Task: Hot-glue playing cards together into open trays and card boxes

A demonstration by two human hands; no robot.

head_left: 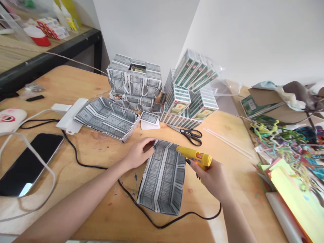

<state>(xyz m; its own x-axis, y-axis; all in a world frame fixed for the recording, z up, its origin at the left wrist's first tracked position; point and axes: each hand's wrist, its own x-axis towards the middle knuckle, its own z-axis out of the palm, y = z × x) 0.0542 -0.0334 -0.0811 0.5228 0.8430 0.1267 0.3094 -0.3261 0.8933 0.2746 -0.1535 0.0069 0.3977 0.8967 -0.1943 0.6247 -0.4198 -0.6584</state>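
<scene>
A shallow open tray made of grey patterned playing cards lies on the table before me. My left hand grips its far left corner, thumb inside the wall and fingers behind it. In my right hand is a yellow hot glue gun, its nozzle over the tray's far right corner. A black cord curves round the tray's near side. Behind stands a second card tray, with a small stack of cards beside it. Black-handled scissors lie beyond the glue gun.
A box built of cards and piled card packs stand at the back. Clear glue sticks lie at right, near coloured paper and pipe cleaners. At left are a phone, a white power strip and cables.
</scene>
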